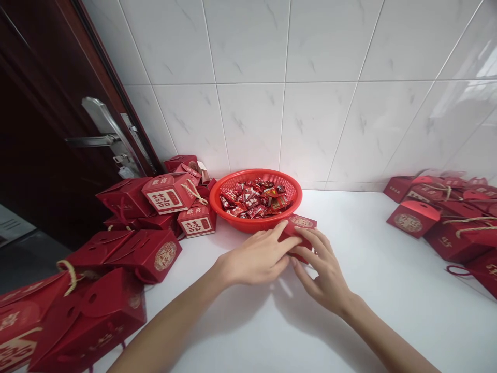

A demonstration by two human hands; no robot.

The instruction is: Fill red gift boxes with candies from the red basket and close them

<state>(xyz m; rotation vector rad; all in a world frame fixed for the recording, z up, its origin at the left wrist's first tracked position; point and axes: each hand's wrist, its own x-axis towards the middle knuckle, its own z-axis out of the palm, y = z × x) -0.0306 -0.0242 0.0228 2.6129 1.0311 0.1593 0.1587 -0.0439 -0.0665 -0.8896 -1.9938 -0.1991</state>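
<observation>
A small red gift box (303, 223) with a gold emblem stands on the white table, in front of the basket's right side. My left hand (258, 256) presses its fingers against the left and top of this box. Around the right and near side curl the fingers of my right hand (320, 264), thumb toward me. Between them the two hands grip the box and hide much of it. Right behind it is a red plastic basket (225, 220) holding many wrapped candies (254, 199).
Red gift boxes (159, 254), some with rope handles, are piled along the left. More red boxes (454, 233) crowd the right edge. A tiled wall (248, 124) rises behind the table (341, 207). At far left is a dark door with a metal handle (93, 140).
</observation>
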